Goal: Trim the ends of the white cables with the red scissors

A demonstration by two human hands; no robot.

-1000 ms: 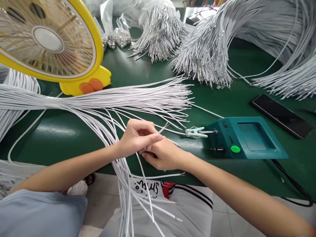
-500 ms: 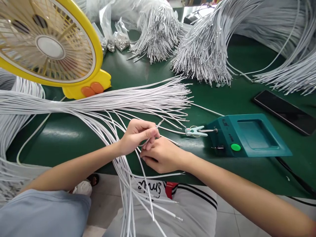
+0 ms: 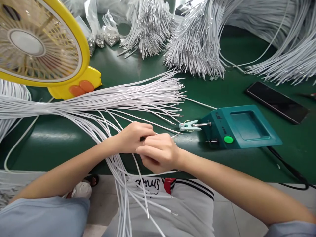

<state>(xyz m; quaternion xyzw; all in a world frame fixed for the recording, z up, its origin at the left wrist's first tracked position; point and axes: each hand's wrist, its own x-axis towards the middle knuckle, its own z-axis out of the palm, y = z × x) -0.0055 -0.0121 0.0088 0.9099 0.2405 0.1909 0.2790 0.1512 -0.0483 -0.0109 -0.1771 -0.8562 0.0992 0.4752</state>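
Note:
My left hand (image 3: 133,136) is closed over the loose white wires, its fingertips hidden behind my right hand (image 3: 159,153). A single wire was pinched in it a moment ago; that wire's end is now covered. Curled and pressed against the left, my right hand hides whatever lies in its fingers. Just under both hands a bunch of white wires (image 3: 116,166) bends down over the table edge. Behind them a larger bundle of white wires (image 3: 138,95) lies with its cut ends to the right. A pale clip (image 3: 189,125) on a metal rod juts from the teal device (image 3: 238,126), right of my hands.
A yellow fan (image 3: 84,49) stands at the left. Small bags of metal parts (image 3: 110,34) and thick bundles of tinned-end wires (image 3: 195,42) line the back of the green table (image 3: 61,141). A black phone (image 3: 276,102) lies behind the device, whose black cable (image 3: 287,163) runs right.
My right hand has turned and come up over my left fingertips, hiding the wire end that stuck up before. The whole view has shifted slightly.

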